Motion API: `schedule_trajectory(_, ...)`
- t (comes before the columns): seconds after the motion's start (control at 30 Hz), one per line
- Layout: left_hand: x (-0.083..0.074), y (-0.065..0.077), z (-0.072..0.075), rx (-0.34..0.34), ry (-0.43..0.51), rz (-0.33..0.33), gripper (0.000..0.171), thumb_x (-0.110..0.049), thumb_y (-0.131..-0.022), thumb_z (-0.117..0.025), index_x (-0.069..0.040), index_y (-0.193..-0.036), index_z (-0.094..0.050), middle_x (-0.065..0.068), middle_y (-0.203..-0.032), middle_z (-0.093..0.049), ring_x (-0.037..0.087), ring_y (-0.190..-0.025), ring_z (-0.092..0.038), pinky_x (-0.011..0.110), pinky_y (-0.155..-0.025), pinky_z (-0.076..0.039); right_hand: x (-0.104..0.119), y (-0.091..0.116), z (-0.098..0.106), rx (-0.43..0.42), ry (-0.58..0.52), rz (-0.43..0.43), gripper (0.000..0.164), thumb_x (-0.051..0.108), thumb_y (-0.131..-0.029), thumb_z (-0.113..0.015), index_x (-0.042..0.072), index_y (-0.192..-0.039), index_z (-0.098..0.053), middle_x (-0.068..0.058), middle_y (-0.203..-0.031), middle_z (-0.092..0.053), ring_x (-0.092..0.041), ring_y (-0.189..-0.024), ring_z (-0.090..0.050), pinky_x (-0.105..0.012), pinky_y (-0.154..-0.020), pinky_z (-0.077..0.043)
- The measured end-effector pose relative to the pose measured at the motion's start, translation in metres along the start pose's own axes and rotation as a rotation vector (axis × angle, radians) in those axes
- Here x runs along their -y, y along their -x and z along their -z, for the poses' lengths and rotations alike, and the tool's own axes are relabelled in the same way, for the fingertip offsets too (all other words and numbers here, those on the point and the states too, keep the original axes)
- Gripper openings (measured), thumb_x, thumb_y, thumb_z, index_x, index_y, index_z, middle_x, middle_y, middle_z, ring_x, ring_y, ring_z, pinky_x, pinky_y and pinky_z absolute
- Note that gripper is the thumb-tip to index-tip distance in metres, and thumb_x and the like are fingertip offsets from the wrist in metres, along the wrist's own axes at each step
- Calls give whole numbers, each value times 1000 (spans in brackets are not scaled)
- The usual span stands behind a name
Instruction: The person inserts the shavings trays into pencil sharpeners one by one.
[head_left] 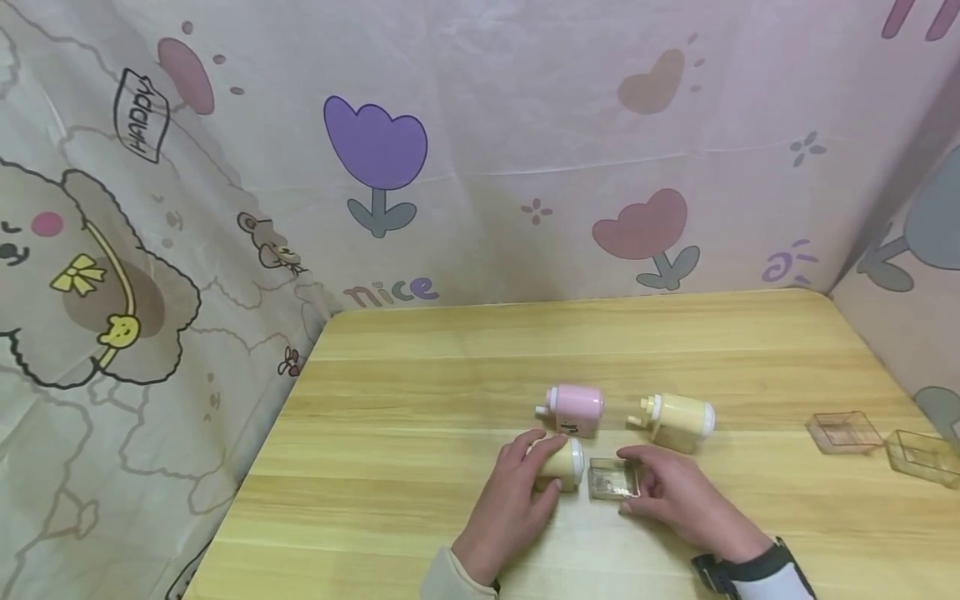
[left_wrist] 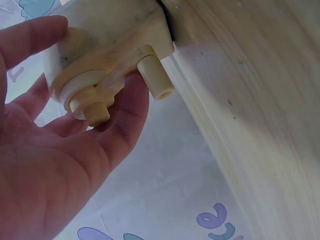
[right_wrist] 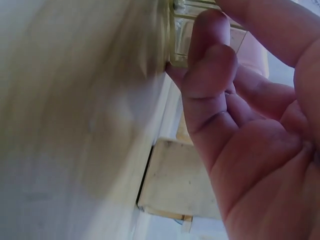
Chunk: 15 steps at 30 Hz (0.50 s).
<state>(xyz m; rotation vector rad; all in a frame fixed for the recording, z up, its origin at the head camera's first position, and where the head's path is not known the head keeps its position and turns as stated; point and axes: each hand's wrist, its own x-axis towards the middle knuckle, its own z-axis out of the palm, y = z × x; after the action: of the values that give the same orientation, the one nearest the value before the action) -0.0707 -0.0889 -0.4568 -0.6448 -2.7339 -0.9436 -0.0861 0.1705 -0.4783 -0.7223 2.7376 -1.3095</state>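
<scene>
Head view: a person's two bare hands work close together over a wood-grained tabletop point(head_left: 390, 433). The left grip point(head_left: 513, 492) is curled round a cream cylinder-topped device point(head_left: 564, 468), its white end facing the right grip point(head_left: 675, 497). The right grip pinches the near end of a small clear tray point(head_left: 611, 481), which lies between the two grips, just beside the cream device. Just beyond the left grip stands a pink device point(head_left: 579, 404) of like shape; just beyond the right grip, a second cream device point(head_left: 681, 417). Well off to the right of the right grip lie a pinkish clear tray point(head_left: 845, 432) and a yellowish clear tray point(head_left: 924, 458). Behind everything hangs a printed cloth point(head_left: 480, 242)

Left wrist view: the fingers lie on opposite sides of the held cream device; a round knob point(left_wrist: 92, 107) and a stubby peg point(left_wrist: 156, 77) jut from its end, one digit between them

Right wrist view: the curled fingers are at the clear tray's edge, and a cream block shape point(right_wrist: 177, 177) shows beyond them, partly hidden by the hand
</scene>
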Motion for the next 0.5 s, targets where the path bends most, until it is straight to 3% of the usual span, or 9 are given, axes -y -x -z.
schedule_trajectory(0.17, 0, 0, 0, 13, -2, 22, 55, -26, -89, -63, -33, -141, -46, 3, -141, -46, 20, -121, -47, 40, -95, -45, 2, -1, -4, 25, -13, -3, 66, 26, -72, -79, -1, -127, -52, 8, -79, -53, -2, -66, -49, -25, -57, -47)
schedule_trajectory(0.5, 1, 0, 0, -5, 14, 6, 54, -27, -89, -64, -33, -140, -47, 2, -139, -48, 19, -119, -47, 39, -92, -47, 7, -2, -9, 46, -37, 17, 66, 22, -75, -77, -2, -130, -50, 7, -82, -54, -1, -68, -50, -24, -59, -48)
